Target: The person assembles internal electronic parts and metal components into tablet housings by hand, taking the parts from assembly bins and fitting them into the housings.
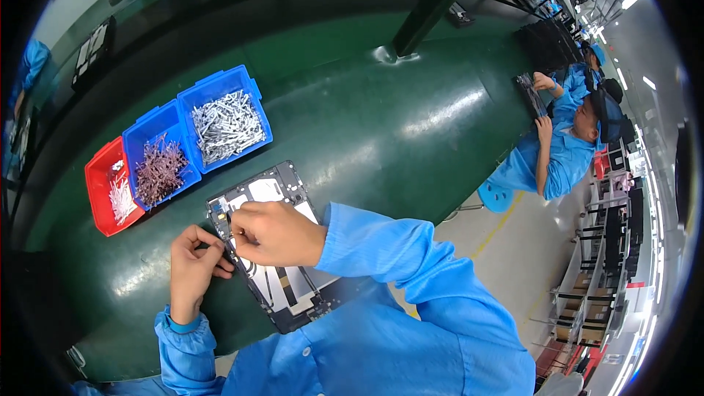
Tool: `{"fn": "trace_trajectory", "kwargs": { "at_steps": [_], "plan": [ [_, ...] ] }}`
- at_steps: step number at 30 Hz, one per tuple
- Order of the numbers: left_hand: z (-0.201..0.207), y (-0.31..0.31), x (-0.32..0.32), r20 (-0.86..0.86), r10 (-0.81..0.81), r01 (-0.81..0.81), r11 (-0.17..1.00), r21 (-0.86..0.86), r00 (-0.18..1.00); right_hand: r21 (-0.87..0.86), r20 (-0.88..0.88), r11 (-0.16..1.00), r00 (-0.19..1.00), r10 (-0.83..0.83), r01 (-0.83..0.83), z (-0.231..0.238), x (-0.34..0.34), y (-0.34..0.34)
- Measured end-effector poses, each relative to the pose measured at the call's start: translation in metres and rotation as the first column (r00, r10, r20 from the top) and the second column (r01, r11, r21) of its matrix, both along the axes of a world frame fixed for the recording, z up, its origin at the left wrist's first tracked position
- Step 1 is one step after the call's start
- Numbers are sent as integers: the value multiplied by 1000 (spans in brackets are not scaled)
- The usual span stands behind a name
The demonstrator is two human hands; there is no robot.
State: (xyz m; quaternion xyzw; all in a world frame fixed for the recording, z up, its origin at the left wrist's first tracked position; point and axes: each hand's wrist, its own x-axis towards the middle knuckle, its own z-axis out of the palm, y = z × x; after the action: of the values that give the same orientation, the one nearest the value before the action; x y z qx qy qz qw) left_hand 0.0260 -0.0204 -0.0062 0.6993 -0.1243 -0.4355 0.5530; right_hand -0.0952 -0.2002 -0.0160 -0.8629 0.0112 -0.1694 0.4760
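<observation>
An opened tablet [284, 287] with a black frame, pale inner panels and a circuit board along its edges lies tilted on the green table, close to my body. My right hand [277, 235] reaches across its upper part, fingers curled into a pinch over the left edge. At that same left edge is my left hand [196, 264], thumb and index finger pressed together and the other fingers bent beneath. Whatever either pinch may hold is too small or covered by the fingers. My right hand hides part of the tablet's middle.
Beyond the tablet stand joined bins: a red bin [94, 189] with white strips, a blue bin [132, 143] with brownish thin parts, and another blue bin [258, 95] with silvery-white parts. A dark post [440, 11] rises behind. A co-worker [565, 143] sits at right.
</observation>
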Motion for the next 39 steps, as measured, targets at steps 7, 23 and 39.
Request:
{"fn": "trace_trajectory", "kwargs": {
  "at_steps": [7,23,39],
  "plan": [
    [-1,2,1,2,-10,10,1000,-13,1000,39,-95,999,995,35,-31,6,0,-1],
    [1,1,1,-5,-15,15,1000,-10,1000,52,-94,998,995,35,-30,6,0,-1],
    [-4,4,-1,31,-23,23,1000,-17,999,42,-39,999,999,14,-12,6,-1,0]
  ]
}}
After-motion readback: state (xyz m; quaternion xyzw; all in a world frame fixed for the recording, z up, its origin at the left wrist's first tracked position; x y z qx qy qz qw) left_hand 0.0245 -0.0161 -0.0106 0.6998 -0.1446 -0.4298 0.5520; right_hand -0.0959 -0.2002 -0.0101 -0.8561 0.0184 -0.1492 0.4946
